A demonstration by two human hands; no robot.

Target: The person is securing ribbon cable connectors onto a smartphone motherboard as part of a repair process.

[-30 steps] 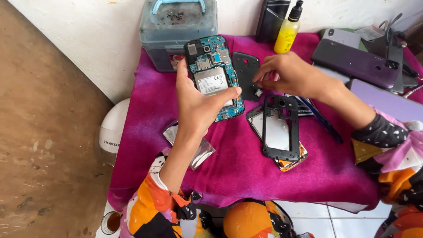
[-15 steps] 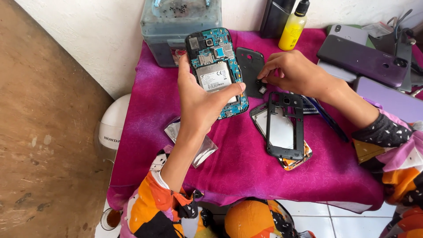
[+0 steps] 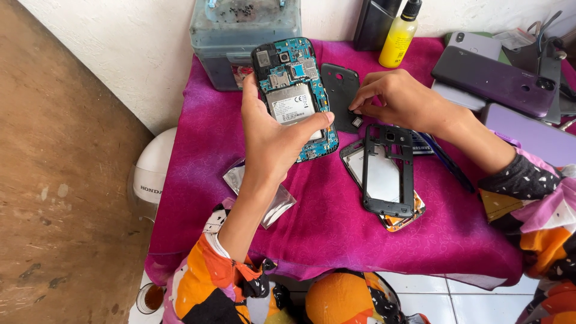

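Observation:
My left hand holds an opened phone upright above the cloth, its teal circuit board and silver shield facing me. My right hand reaches to the dark back cover lying on the magenta cloth, with thumb and fingertips pinched around a tiny dark part at the cover's lower edge. Just below that hand lies a black phone frame on top of a cracked screen panel.
A grey plastic box and a yellow bottle stand at the back. Several phones are piled at the right. A silvery foil pouch lies on the cloth near my left forearm. A white helmet sits left of the table.
The view has tilted so the objects sit lower in frame. My right hand's fingers have closed down to a pinch at the back cover's lower edge. The left hand still holds the opened phone.

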